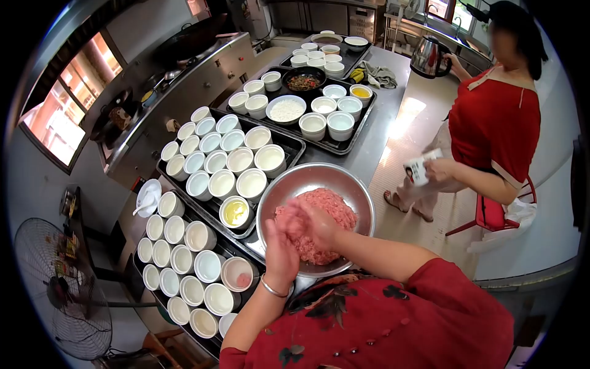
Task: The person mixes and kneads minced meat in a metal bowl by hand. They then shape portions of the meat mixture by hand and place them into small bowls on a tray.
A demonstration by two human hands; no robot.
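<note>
A wide steel bowl (367,212) holds a mound of pink minced meat (329,212). Over its left side, my left hand (283,251) is raised with the palm turned inward and the fingers fairly straight, a bracelet on the wrist. Facing it, my right hand (318,226) is curved, its fingers partly hidden. A lump of minced meat (294,216) lies between the two palms. Just left of the hands, one white ramekin (239,275) has a small piece of pink meat inside. Another ramekin (236,213) holds yellow liquid, apparently egg.
Black trays (289,147) of white ramekins cover much of the steel table (375,138). Farther back are a bowl of white grains (286,111) and a dark bowl of chopped seasoning (303,80). At right, a person in red (501,123) carries a kettle (429,56) and a white cup (420,169).
</note>
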